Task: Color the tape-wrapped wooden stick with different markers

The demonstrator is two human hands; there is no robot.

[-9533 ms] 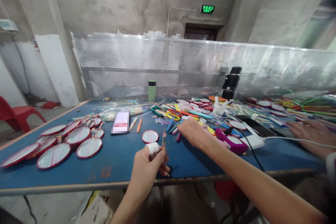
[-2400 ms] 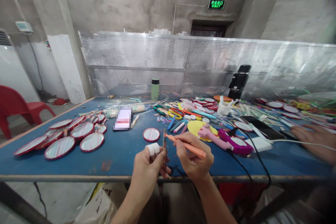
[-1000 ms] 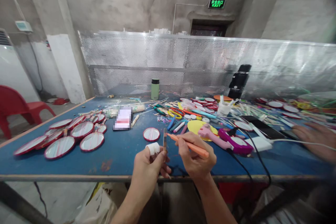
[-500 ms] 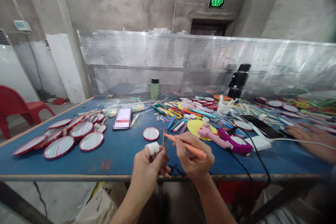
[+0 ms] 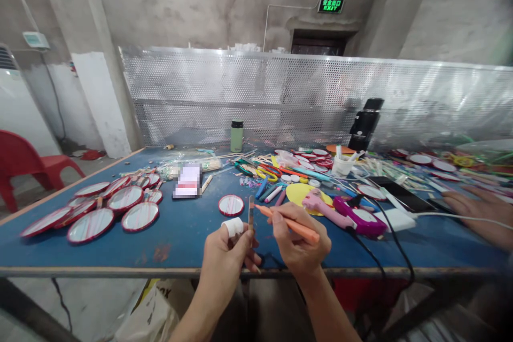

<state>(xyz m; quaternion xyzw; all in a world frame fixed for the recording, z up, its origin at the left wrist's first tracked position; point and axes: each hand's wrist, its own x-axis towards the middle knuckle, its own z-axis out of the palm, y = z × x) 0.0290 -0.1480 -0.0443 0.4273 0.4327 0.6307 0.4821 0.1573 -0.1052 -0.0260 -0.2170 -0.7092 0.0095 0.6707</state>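
Observation:
My left hand [image 5: 228, 251] pinches a flat wooden craft stick [image 5: 251, 219] upright near the table's front edge. White tape [image 5: 233, 226] is wrapped round one of its fingers. Brownish bands of colour show on the stick. In my right hand [image 5: 302, 238] is an orange marker [image 5: 294, 224], held like a pen, its tip just right of the stick's upper part. A small round disc with a red rim [image 5: 231, 205] lies on the blue table [image 5: 184, 248] beyond my left hand.
Several red-rimmed discs [image 5: 90, 225] are piled at the left, near a phone [image 5: 187, 180]. A pink glue gun [image 5: 328, 211], its cord, markers and scissors [image 5: 267, 172] crowd the right. A green bottle [image 5: 236, 136] stands behind. Another person's hand [image 5: 476, 208] rests far right.
My right hand has shifted slightly right, drawing the marker tip a little away from the stick. My left hand and the stick stay nearly still.

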